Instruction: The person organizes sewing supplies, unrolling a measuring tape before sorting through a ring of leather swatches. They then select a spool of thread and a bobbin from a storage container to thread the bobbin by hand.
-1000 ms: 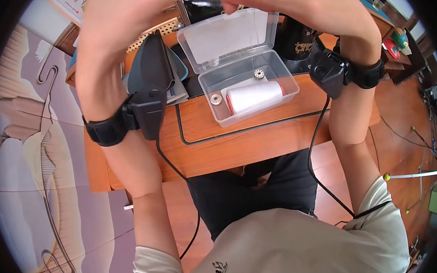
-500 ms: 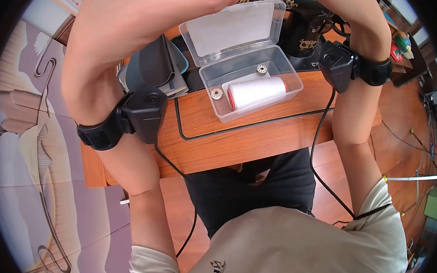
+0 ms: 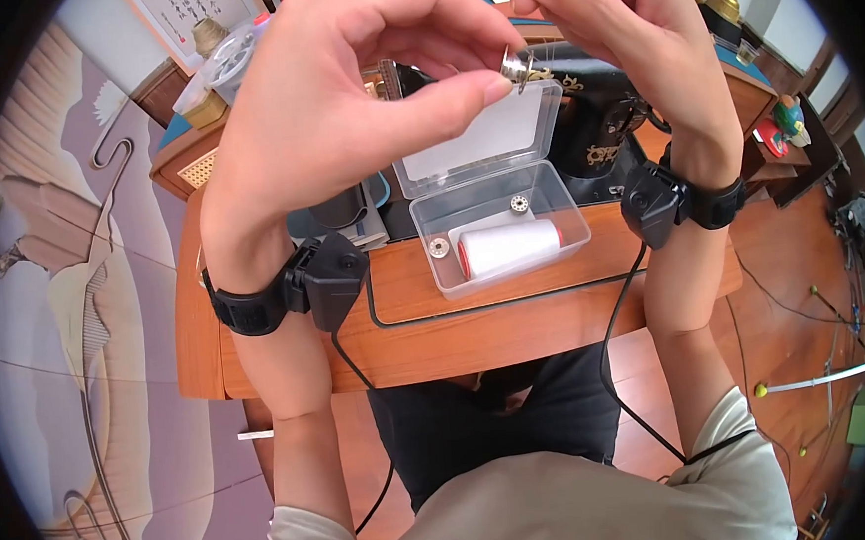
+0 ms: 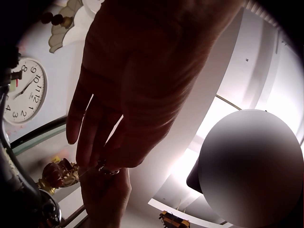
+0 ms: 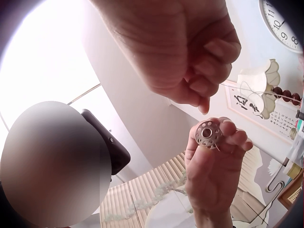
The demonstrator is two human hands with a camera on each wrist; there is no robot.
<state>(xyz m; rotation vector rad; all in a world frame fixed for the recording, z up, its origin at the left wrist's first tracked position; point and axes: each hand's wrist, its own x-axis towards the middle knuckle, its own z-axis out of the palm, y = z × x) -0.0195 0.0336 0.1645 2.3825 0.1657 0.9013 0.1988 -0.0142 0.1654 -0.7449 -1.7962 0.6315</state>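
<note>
Threading step: left hand [image 3: 343, 97] fingers pinching metal bobbin [image 3: 514, 65] up above open plastic box [image 3: 509, 228] at surface's far edge, right hand [image 3: 616, 31] fingers pinching thread; next likely steady feed through bobbin hole.

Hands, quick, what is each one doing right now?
Left hand: fingers pinch a metal bobbin.
Right hand: fingers curled, pinching a thin thread by the bobbin.

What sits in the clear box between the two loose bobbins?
In the head view, the white thread spool lies on its side between the front-left bobbin and the back bobbin in the clear box.
</note>
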